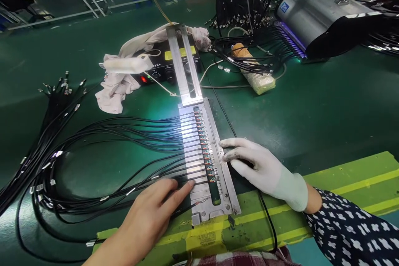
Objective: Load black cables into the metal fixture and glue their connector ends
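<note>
A metal fixture (pixel 220 174) lies lengthwise on the bench, with a row of black cables (pixel 168 121) laid across it, their stripped, connector-tipped ends along its slot. My bare left hand (pixel 152 208) is at its near left side, fingers curled around a black cable (pixel 183 209) whose stripped end reaches over the plate below the row. Its index fingertip rests by the lowest seated cable; the other fingertips are hidden. My right hand (pixel 258 166), in a white glove, lies with fingers stretched against the fixture's right edge, holding nothing.
Bundled cables (pixel 59 112) curve along the left. Behind the fixture stand a slotted metal bracket (pixel 183 66), a black control box (pixel 160 70) and a crumpled cloth (pixel 115 91). A wrapped roll (pixel 254 70) and a silver machine (pixel 311 12) with purple light sit back right.
</note>
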The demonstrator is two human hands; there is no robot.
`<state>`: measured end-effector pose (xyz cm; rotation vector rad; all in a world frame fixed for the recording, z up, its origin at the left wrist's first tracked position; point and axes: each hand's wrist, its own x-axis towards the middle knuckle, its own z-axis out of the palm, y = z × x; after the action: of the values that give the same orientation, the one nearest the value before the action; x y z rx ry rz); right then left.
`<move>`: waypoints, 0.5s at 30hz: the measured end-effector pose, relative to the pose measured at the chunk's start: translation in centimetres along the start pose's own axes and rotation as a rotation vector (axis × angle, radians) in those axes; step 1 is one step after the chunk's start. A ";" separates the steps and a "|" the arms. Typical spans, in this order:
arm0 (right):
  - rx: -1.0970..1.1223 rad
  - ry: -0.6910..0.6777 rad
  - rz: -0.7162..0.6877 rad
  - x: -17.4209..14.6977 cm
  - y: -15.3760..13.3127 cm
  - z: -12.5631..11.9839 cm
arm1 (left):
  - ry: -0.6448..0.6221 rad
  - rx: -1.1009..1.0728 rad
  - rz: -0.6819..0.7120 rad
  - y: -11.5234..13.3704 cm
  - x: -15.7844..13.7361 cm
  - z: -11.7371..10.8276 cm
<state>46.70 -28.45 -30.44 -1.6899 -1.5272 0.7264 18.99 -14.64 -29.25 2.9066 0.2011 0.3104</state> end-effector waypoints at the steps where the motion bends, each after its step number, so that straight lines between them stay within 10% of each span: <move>1: 0.004 0.000 0.004 0.0 0.0 0.0 | -0.004 -0.001 0.004 0.0 0.1 0.0; 15: -0.084 0.004 -0.132 0.0 0.5 0.3 | -0.061 0.024 -0.071 1.5 -0.2 0.0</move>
<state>46.75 -28.42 -30.99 -1.6320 -1.6693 0.5975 18.92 -16.16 -28.94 2.9194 0.2993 0.2082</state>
